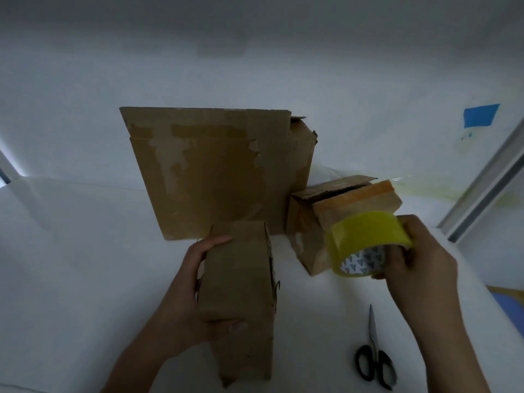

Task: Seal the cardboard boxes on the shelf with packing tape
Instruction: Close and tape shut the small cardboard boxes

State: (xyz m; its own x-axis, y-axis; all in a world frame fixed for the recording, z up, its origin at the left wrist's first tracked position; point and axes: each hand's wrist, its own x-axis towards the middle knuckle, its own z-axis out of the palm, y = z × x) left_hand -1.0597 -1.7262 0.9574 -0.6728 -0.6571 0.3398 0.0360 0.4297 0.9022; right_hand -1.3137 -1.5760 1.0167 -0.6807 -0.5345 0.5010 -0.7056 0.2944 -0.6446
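Head view: the near box (pixel 238 290) is gripped around its left side by the left hand (pixel 187 293); the tape (pixel 365 245) is pinched by the right hand (pixel 416 259), raised right of it. Scissors (pixel 374 355) lie on the white shelf (pixel 71 251), backed by a white wall (pixel 255 66).

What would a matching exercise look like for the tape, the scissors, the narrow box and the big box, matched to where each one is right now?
Things:
1. yellow tape roll
2. scissors
3. narrow cardboard box
4. large cardboard box

Places:
A. gripped by the left hand
B. standing at the back, near the wall
C. lying flat on the white surface
D. held in the right hand

Pairs: 1-D, 2-C, 3-A, 4-B
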